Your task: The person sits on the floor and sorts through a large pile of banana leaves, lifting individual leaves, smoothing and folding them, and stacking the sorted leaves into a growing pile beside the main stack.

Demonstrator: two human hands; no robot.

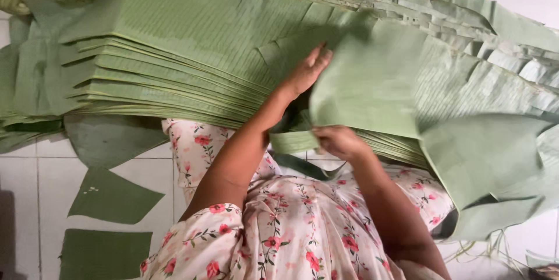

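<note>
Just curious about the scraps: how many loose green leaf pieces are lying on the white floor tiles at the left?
3: one just under the big leaf stack, one below it, one at the bottom edge. More may be hidden under the stack.

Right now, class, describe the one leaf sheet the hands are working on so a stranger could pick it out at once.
Start at the big stack of cut green leaf sheets on the white tiled floor. At its right end, one leaf sheet is lifted off the pile. The left hand presses its upper edge and the right hand pinches its lower edge; unlike its flat neighbours, it stands raised and curled.
</note>
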